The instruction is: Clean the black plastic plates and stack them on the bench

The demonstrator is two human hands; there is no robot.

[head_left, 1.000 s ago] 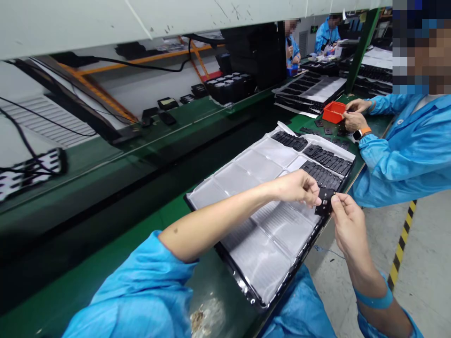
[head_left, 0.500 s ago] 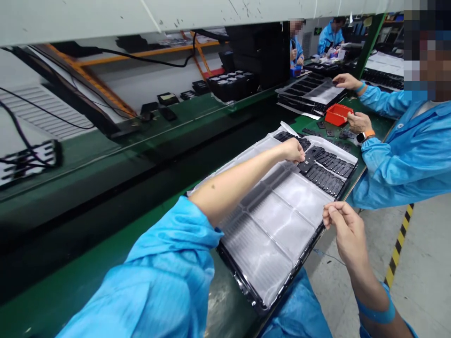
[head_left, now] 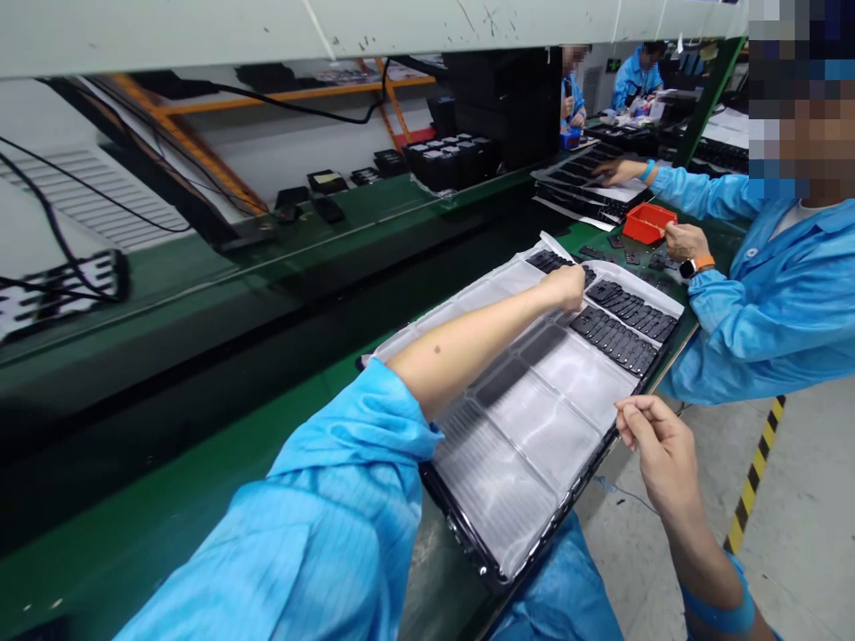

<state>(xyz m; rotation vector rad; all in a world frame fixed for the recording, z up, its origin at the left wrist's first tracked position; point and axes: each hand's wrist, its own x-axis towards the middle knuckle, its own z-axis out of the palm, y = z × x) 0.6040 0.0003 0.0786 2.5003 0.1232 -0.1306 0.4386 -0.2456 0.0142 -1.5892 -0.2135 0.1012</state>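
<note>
A long black tray lies on the green bench, lined with a thin translucent white sheet that shows the tray's compartments. At its far end, rows of small flat black parts overlap one another. My left hand reaches over the tray to these rows with its fingers curled closed; its fingertips are turned away, hiding whatever they hold. Beside the tray's right edge is my right hand, thumb and fingertips pinched together. Anything in that pinch is too small to make out.
A co-worker in a blue smock sits at the right, hands near a red bin and stacked trays. Loose black parts lie by the bin. Black boxes stand along the back. A pale beam crosses overhead.
My left hand has turned, and a dark part seen at its fingertips is no longer visible there. My right hand stays pinched by the tray. The co-worker's farther hand has moved left over the stacked trays.
</note>
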